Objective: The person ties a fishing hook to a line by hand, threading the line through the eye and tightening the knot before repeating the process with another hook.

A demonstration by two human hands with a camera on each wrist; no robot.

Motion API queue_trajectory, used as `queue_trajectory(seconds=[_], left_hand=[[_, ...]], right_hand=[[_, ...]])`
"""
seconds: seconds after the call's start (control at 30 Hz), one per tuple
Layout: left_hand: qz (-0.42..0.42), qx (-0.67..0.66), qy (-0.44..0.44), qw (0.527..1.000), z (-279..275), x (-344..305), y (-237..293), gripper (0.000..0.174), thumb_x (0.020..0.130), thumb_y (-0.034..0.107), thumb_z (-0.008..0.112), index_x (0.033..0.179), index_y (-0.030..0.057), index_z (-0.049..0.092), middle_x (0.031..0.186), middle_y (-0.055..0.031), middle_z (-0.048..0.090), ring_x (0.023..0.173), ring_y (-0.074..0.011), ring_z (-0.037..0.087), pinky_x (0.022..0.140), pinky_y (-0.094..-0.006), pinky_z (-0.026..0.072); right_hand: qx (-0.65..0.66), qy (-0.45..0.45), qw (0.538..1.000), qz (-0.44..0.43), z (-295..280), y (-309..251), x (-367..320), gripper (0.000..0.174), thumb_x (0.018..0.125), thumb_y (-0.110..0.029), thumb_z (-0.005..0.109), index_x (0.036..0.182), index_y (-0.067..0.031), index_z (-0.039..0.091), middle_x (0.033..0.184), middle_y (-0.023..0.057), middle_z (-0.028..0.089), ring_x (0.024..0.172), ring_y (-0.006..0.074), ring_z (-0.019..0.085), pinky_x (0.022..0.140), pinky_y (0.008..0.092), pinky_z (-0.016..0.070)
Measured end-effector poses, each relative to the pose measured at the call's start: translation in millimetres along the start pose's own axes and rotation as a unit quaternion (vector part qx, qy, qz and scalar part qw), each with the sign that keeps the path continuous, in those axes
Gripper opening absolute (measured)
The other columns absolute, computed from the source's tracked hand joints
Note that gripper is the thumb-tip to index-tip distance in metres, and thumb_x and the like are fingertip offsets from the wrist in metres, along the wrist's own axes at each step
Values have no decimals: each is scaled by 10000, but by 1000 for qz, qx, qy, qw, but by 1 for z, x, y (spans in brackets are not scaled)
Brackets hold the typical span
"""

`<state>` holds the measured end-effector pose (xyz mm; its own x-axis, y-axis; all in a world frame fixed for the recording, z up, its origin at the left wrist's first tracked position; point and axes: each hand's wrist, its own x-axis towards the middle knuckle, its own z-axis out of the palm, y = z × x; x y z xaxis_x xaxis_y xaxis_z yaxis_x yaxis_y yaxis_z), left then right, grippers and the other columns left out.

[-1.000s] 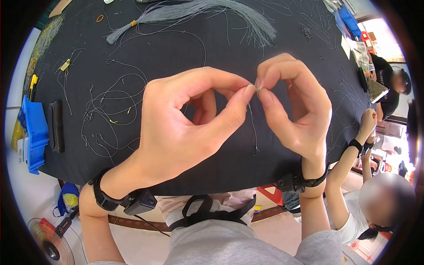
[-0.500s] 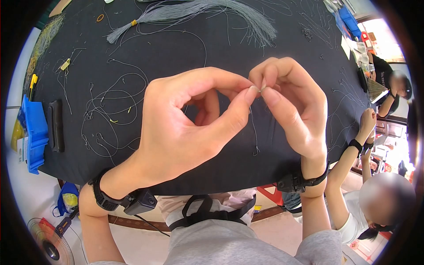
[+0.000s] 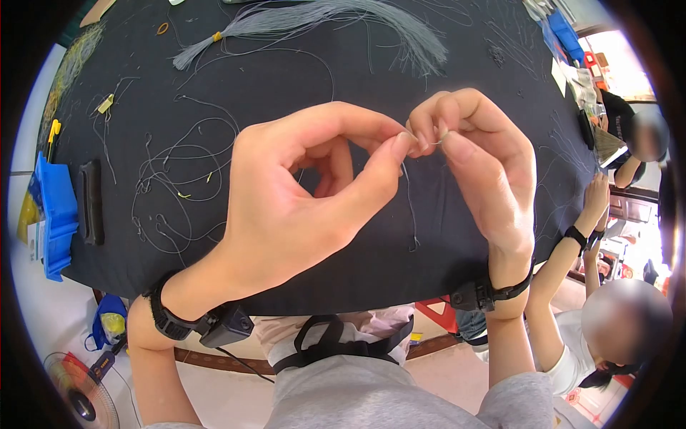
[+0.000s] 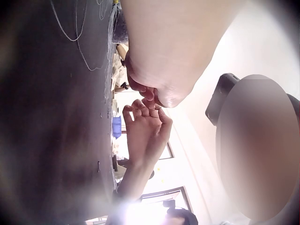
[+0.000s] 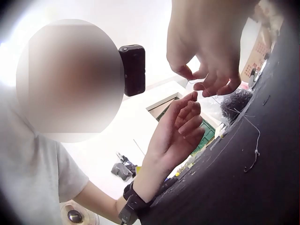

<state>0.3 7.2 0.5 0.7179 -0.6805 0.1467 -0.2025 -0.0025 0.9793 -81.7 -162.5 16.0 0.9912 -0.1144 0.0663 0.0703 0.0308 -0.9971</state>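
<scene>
The left hand (image 3: pixel 307 200) pinches a thin line between thumb and index fingertip, above the dark table. Close beside it, the right hand (image 3: pixel 486 164) holds a short stretch of that line at its thumb and fingertips. From the left fingertips the line (image 3: pixel 409 194) hangs down to a small hook (image 3: pixel 414 244). In the right wrist view the hook (image 5: pixel 248 169) dangles at the end of the knotted line, with the right hand (image 5: pixel 211 42) above the left hand (image 5: pixel 176 131). The left wrist view shows the right hand (image 4: pixel 147 136), but the pinched line is too small to make out.
A bundle of grey line (image 3: pixel 314 21) lies at the table's back. Loose hooked lines (image 3: pixel 171 154) are tangled at left, near a black case (image 3: pixel 91 203) and a blue bin (image 3: pixel 57 214). More lines lie at right, where other people sit.
The right hand's fingertips have drawn slightly away to the right from the left's, and a short piece of line now shows between them. The left hand has barely moved.
</scene>
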Motion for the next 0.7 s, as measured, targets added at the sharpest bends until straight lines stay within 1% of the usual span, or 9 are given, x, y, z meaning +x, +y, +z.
queue_trajectory(seconds=[0.2,0.4,0.57,0.67,0.7], left_hand=[[16,-11,-13,1000,1,1,-1,102,845,13,618,932,-23,656,788,-37,656,666,-62,616,590,-170,461],[16,-14,-27,999,1,1,2,106,837,4,626,935,-27,653,778,-32,647,657,-57,614,578,-165,458],[13,-7,-23,1000,1,0,0,108,836,19,640,935,-25,653,772,-29,643,661,-57,616,572,-164,458],[12,-7,-22,1000,1,0,0,107,838,27,643,933,-22,653,770,-30,643,666,-62,619,576,-169,464],[11,-9,-22,1000,1,0,0,106,840,29,641,932,-21,654,772,-31,645,668,-64,621,578,-171,466]], right_hand=[[-58,-6,998,4,-1,-2,0,102,864,-87,488,920,-3,479,889,69,506,841,121,457,801,252,385],[-80,-8,997,2,0,-2,-1,103,861,-69,493,931,5,488,908,72,514,862,117,476,809,253,394],[-71,-15,997,-22,0,2,0,101,862,-42,493,946,14,490,916,76,516,862,121,480,802,258,401],[-115,-6,992,-59,-1,4,0,108,848,8,498,955,27,496,921,87,519,855,135,487,789,265,402],[-157,-8,984,-85,-3,4,1,119,838,26,504,957,30,499,916,91,521,852,142,491,786,269,404]])
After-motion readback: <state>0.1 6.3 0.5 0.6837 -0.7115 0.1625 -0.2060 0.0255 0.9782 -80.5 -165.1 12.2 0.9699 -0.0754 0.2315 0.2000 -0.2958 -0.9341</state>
